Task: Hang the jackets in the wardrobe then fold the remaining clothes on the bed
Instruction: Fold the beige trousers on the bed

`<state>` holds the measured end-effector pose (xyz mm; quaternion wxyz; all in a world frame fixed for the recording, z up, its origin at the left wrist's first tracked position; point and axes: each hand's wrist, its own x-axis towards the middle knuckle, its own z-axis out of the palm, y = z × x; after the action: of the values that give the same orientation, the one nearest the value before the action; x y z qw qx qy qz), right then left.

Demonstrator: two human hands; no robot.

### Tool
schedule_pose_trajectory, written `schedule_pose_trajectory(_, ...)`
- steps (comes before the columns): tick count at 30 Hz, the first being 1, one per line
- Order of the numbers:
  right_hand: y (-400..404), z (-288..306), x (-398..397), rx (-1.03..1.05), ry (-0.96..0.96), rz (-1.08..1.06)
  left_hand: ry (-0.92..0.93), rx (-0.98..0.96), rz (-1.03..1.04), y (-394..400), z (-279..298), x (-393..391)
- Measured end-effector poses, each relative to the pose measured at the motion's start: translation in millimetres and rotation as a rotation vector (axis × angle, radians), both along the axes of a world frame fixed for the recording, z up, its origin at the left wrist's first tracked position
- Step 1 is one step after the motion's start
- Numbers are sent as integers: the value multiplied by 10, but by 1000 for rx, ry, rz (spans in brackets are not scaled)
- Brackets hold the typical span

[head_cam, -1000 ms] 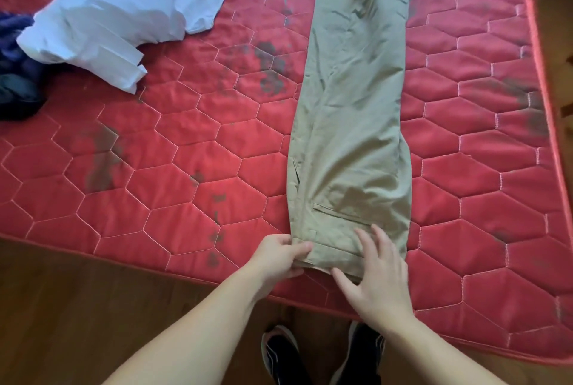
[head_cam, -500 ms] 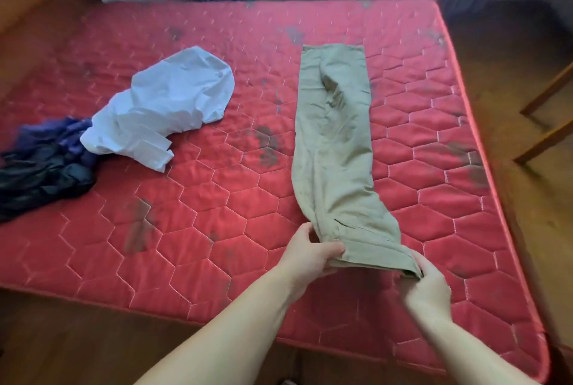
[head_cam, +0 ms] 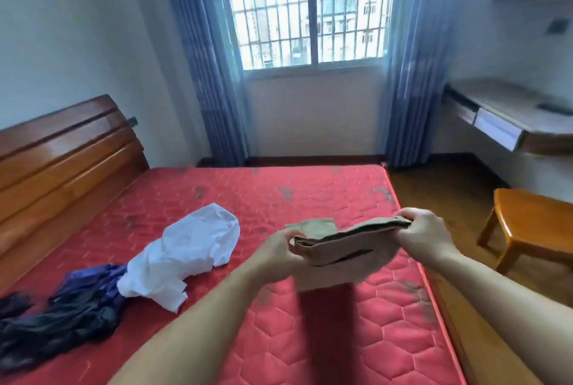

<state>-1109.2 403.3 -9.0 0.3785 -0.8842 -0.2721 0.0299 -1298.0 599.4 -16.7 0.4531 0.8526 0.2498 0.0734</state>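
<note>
Both hands hold the khaki trousers [head_cam: 341, 253] raised above the mattress [head_cam: 356, 338], near its right edge. Left hand [head_cam: 276, 253] grips the left corner of the lifted waist end, fingers curled round the fabric. Right hand [head_cam: 423, 237] pinches the right corner, slightly higher, fingers closed over the edge. Fabric between the two hands sags in a shallow curve; the far end of the trousers shows as a flat strip on the mattress behind the left hand.

Mattress: red, quilted in a hexagon pattern, with dark marks in places. A wooden headboard [head_cam: 62, 161] stands along its left side.

White garment [head_cam: 186, 248]: crumpled, lying left of centre on the mattress, well apart from the trousers.

Dark clothes [head_cam: 55, 319]: a blue and black heap at the left edge of the mattress, touching the near end of the white garment.

Wooden stool [head_cam: 533, 220]: on the floor beyond the right edge of the mattress.
</note>
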Motion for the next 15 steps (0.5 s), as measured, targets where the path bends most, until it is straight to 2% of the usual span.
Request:
schedule_pose_trajectory(3,-35,769,77,21,-75,116,-133,272,91,47,649,101)
schedule_pose_trajectory(6,-18,1470,207,109,-85,211,-272,414,187,159,1332,161)
schedule_pose_trajectory(8,80,1850,302,344,-5,225,-466,324,260,273,1754,219)
schedule_pose_trajectory(10,271,2112,378,568,119,221,-662,156,304,362,2053,330)
schedule_pose_trajectory(12,502,2229,431,628,238,225,-743,-33,313,441,2148,481)
schedule_pose_trajectory(15,795,2126,517,572,173,197,-720,-228,298,659,1965,671)
